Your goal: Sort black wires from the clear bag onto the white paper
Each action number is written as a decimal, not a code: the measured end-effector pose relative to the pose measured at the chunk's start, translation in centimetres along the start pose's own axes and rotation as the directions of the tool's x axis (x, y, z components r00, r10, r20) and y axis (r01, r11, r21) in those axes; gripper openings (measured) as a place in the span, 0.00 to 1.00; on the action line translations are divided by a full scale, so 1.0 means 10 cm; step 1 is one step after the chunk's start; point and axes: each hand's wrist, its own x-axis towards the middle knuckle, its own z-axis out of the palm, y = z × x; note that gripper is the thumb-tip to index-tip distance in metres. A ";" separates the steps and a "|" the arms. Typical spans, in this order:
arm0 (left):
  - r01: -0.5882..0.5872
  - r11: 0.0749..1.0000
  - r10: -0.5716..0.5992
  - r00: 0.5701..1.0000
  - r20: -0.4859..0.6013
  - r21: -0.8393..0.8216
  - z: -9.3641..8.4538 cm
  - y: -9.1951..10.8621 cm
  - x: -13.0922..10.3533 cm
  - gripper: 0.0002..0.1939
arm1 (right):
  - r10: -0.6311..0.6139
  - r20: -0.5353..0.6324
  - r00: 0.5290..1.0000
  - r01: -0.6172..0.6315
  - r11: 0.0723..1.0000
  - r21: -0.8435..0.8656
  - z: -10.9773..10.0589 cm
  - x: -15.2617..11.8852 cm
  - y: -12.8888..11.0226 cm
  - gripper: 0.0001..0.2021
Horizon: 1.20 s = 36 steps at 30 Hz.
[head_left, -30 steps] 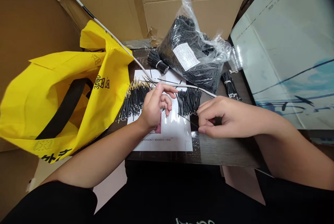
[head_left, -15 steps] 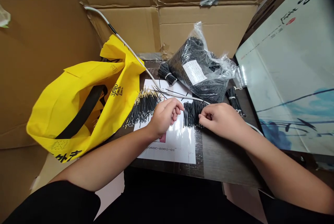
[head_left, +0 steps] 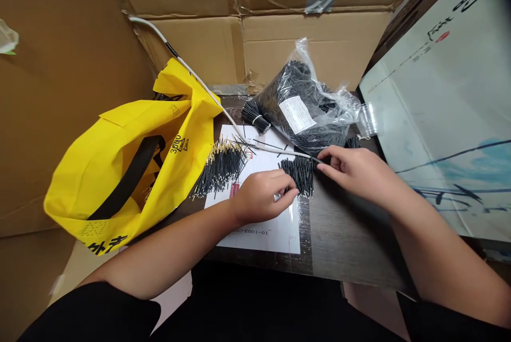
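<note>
nearest the camera, both bare forearms reach in over the front edge of the dark wood table (head_left: 343,235). the left hand (head_left: 261,198) rests knuckles-up on the white printed sheet (head_left: 275,233), fingers curled together, fingertips touching the near left edge of a small loose pile of short black wires (head_left: 299,172); whether a wire is pinched under them cannot be told. the right hand (head_left: 355,172) lies just right of that pile, thumb and forefinger drawn together at the pile's far right corner, where a thin white cable (head_left: 199,80) runs past; the tips appear to close on something thin there, wire or cable not determinable. the small pile sits on the right part of the sheet, between the two hands.

left of it, on the sheet's far left corner, lies a larger fanned batch of black wires with gold tips (head_left: 221,166), apart from both hands. further left, a yellow bag (head_left: 120,172) with a black handle slumps open, partly on the table.

beyond the sheet, a tied bundle of black wires (head_left: 255,116) lies beside a clear plastic bag (head_left: 303,105) packed with black wires and bearing a white label. cardboard boxes (head_left: 279,44) close off the back and left; a pale printed panel (head_left: 447,118) stands at the right.
</note>
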 end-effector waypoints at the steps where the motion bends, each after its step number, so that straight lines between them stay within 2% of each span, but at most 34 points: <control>1: -0.014 1.000 0.014 1.000 0.017 0.010 0.01 0.00 0.00 0.11 | -0.017 0.007 1.000 0.017 1.000 -0.017 0.01 0.00 0.01 0.10; 5: -0.022 1.000 0.021 0.999 0.043 0.008 0.02 -0.01 0.00 0.11 | -0.038 -0.004 0.999 0.038 0.995 -0.097 0.09 0.01 -0.05 0.09; 13: -0.019 1.000 0.019 1.000 0.010 -0.023 0.04 -0.02 -0.01 0.09 | -0.010 -0.020 1.000 0.006 0.984 -0.178 0.16 0.04 -0.09 0.11; 20: -0.017 0.999 0.017 1.000 0.000 -0.040 0.04 -0.02 -0.01 0.09 | -0.028 -0.007 1.000 0.026 0.977 -0.211 0.19 0.07 -0.11 0.09; 36: -0.012 0.999 0.012 1.000 -0.003 -0.033 0.04 -0.02 -0.01 0.09 | -0.044 -0.044 0.998 0.032 0.969 -0.245 0.24 0.09 -0.09 0.14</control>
